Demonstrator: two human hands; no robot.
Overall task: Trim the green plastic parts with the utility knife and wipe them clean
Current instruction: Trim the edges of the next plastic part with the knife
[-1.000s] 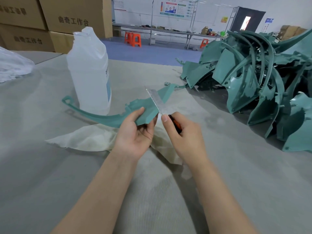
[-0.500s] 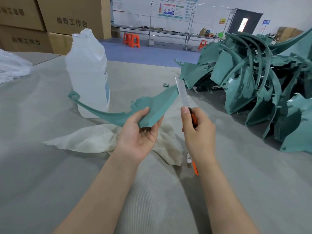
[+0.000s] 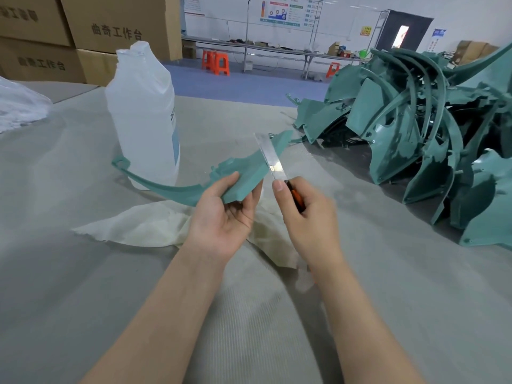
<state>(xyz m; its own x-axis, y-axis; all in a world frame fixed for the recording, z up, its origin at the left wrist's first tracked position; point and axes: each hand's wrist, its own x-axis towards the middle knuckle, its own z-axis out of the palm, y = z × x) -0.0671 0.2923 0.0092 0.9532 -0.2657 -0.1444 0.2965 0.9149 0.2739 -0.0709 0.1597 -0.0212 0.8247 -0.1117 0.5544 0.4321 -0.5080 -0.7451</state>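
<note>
Your left hand (image 3: 221, 217) holds a long, curved teal-green plastic part (image 3: 243, 176) by its wide end, thumb on top and fingers curled beneath, so the piece is pinched between them. The part is lifted off the table in front of you. Its thin tail, ending in a small loop, sweeps left across the base of a tall translucent white plastic bottle (image 3: 141, 112), and its pointed tip reaches right towards a heap of teal-green plastic parts (image 3: 415, 120).

Your right hand (image 3: 307, 217) is wrapped round the orange-and-black handle of a utility knife (image 3: 295, 196), with the thumb pressed along the top near the blade. The long silver blade (image 3: 270, 156) is extended and lies across the part's right edge, just beyond your left fingers.

Under both hands a crumpled cream-white cloth (image 3: 144, 225) lies on the grey ribbed fabric table cover (image 3: 83, 300). The heap sits well apart on the right side of the table. Behind the bottle are stacked brown cardboard boxes (image 3: 116, 23) with printed characters, a clear plastic bag (image 3: 19, 106) at the far left, and orange stools (image 3: 216, 62) on the blue floor.
</note>
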